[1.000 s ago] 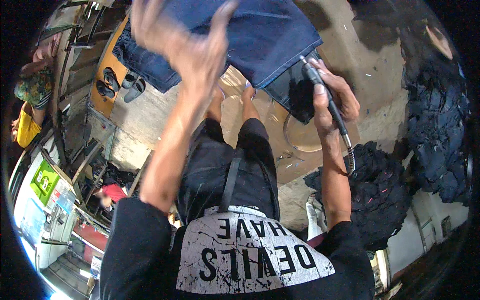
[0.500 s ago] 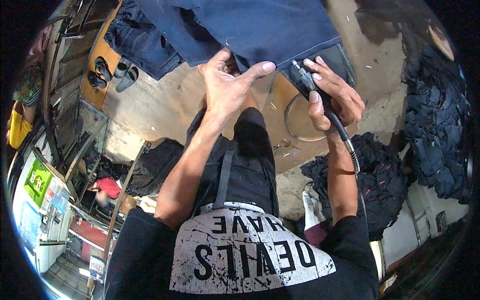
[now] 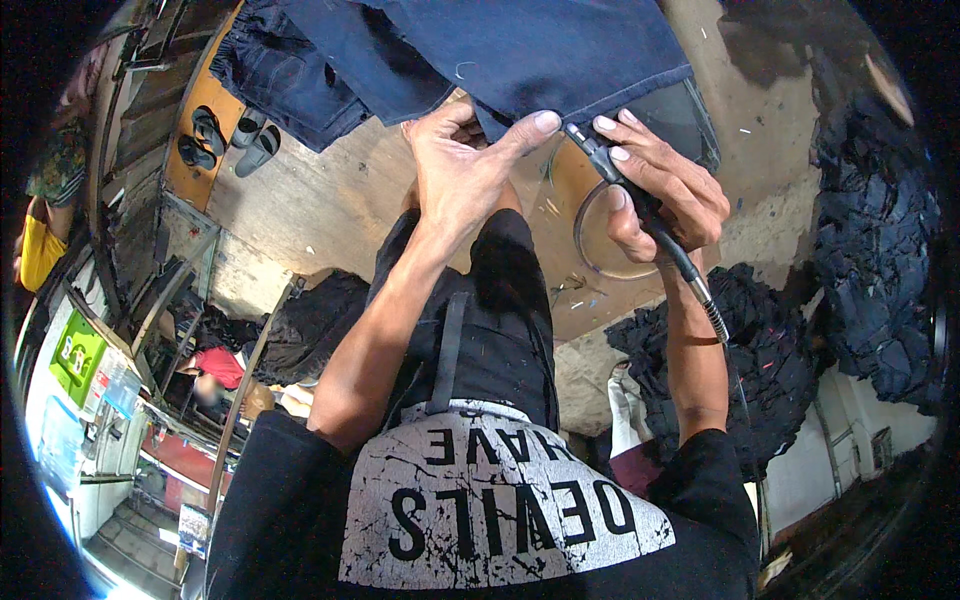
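Dark blue trousers with pale stitching hang across the top of the view. My left hand grips their lower edge, thumb on the near side and fingers curled in the folds. In my right hand is a black pen-shaped tool with a metal front part. A cable with a spring sleeve runs from its rear end down along my forearm. The tool's tip meets the hem close to my left thumb. My right index and middle fingers stretch along the tool.
Dark cloth heaps lie at the right, with another pile beyond. Sandals stand on a board at the upper left. Another person in red is at the lower left. A round ring shows on the floor.
The tool's tip has moved left to the hem beside my left thumb, and its pale end no longer shows. The trousers have shifted slightly; both hands keep their holds.
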### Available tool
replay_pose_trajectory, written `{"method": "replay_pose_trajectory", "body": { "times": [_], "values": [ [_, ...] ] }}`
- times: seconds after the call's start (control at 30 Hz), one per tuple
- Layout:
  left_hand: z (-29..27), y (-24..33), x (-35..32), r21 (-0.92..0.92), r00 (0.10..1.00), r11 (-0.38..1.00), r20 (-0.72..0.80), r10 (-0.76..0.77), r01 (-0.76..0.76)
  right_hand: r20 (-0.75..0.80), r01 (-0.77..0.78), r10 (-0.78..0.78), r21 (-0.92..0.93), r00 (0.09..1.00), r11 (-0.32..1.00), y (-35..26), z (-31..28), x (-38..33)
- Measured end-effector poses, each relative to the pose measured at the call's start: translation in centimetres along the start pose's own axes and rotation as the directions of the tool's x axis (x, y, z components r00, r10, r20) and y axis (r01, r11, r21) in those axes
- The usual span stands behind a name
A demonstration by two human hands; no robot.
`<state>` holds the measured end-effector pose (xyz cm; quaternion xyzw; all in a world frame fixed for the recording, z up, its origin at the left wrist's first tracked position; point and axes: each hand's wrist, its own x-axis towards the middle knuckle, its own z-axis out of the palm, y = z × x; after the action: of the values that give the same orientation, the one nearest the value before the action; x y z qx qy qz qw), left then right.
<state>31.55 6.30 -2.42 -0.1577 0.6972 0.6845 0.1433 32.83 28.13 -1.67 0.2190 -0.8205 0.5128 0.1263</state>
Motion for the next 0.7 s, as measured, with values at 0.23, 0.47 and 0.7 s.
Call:
{"method": "replay_pose_trajectory", "body": {
  "times": [0.23, 0.47, 0.7],
  "values": [
    [0.13, -0.8, 0.14, -0.043, 1.0, 0.999, -0.019, 0.02, -0.021, -0.036, -0.046, 0.045, -0.031, 0.998, 0.998, -0.01, -0.13, -0.31],
    [0.19, -0.77, 0.23, -0.023, 0.999, 1.0, -0.032, -0.005, 0.004, -0.081, -0.057, 0.052, -0.058, 0.995, 0.997, 0.28, -0.18, -0.26],
    [0.32, -0.99, 0.35, -0.074, 0.999, 0.997, -0.017, -0.028, 0.027, -0.095, -0.114, 0.105, -0.097, 0.99, 0.989, 0.29, -0.53, -0.47]
  ]
}}
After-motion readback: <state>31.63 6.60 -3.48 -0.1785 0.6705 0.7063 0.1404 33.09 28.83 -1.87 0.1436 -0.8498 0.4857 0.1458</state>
